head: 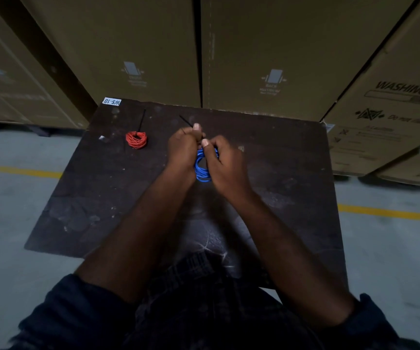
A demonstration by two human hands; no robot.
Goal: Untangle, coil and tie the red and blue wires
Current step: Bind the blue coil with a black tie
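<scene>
A coiled red wire (136,139) lies on the dark table (279,173) at the far left, bound by a black cable tie whose tail points away from me. Above the table's middle I hold a coiled blue wire (200,170) between both hands. My right hand (222,164) grips the coil's upper part, fingers curled round it. My left hand (182,149) pinches a black cable tie (186,121) at the coil's top; its thin tail sticks out up and left. My fingers hide where the tie meets the coil.
Tall cardboard appliance boxes (267,59) stand close behind the table and at the right. A white WS-10 label (112,101) sits at the table's far left corner. Grey floor with a yellow line (390,212) lies on both sides.
</scene>
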